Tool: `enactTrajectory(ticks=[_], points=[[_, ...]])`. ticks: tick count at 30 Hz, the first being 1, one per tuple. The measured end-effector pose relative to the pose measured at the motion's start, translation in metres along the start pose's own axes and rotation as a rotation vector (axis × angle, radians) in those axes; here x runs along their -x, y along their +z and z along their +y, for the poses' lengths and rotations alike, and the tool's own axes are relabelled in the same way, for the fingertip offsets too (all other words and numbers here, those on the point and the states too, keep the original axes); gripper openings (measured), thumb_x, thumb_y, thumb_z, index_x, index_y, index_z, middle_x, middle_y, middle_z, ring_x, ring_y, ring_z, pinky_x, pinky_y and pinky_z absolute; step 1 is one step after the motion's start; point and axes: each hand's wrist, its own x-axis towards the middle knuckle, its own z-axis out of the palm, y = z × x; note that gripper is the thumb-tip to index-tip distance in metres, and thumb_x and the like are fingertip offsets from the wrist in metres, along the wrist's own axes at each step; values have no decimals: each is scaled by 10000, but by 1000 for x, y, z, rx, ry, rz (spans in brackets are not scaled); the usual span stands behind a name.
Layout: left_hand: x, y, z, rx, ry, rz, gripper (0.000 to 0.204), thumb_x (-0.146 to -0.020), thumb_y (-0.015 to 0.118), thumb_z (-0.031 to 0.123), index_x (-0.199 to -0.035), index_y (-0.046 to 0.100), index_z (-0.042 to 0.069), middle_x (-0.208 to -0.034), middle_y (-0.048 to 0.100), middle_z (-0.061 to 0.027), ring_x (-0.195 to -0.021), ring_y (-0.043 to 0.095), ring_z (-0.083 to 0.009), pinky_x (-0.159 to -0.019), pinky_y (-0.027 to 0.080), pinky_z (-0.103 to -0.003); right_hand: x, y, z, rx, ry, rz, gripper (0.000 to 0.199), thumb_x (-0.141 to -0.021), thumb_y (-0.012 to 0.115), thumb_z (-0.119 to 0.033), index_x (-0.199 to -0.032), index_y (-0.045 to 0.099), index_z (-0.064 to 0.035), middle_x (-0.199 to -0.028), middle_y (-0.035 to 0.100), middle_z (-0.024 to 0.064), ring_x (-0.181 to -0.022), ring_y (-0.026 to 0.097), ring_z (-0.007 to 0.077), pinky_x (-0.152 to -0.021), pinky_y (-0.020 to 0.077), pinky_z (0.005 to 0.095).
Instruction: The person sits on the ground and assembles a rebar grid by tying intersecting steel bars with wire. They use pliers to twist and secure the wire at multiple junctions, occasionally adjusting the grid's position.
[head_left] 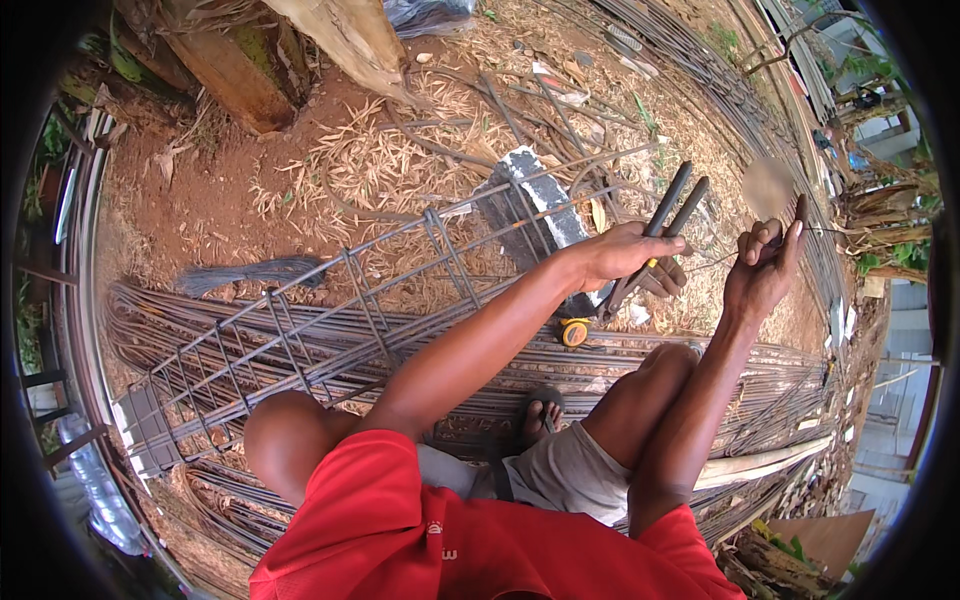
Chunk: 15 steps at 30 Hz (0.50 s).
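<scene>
My left hand (618,254) is closed round a pair of pincers (668,205) with dark handles. The handles point up and away, and the metal head shows below the palm. Off to the right, my right hand (762,265) is raised with its thumb and fingers pinched on a thin wire (708,266), which runs out on both sides of it. A long cage of tied steel rebar (350,275) slants from the lower left to the middle, left of my left forearm. Its far end rests by a dark block (520,215) with a white-painted edge.
Beneath the cage lie long bundles of steel bars (450,350). A yellow tape measure (573,333) sits just below the pincers. At the left is a bundle of thin wire (250,272). Plant trunks (235,75) rise at the upper left, and more bars (700,70) lie far right.
</scene>
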Motion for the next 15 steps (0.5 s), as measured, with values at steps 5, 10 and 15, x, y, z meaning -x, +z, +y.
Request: enactTrajectory(ticks=[5,10,15], points=[[5,-17,21,-174,260,317,538,-1110,600,459,-1449,552,45,-1248,713,-143,-1192,700,-241,-1063,539,-429,2,-5,-2,-104,36,-7,404,-1192,441,-317,-1330,642,6,-632,415,-27,-520,298,58,-492,271,239],[20,-35,50,-225,537,652,465,-1115,598,408,-1366,564,17,-1252,719,-172,-1221,690,-258,-1036,551,-408,0,-13,6,-21,-127,357,380,-1176,462,-307,-1114,688,-9,-636,456,-17,-540,360,60,-497,250,228],[32,-26,74,-305,581,714,582,-1103,600,466,-1420,523,-15,-1373,627,-217,-1359,591,-296,-1201,409,-480,1,1,8,414,18,196,299,-1047,713,-336,-1023,691,-39,-740,561,-21,-654,466,74,-649,376,241]])
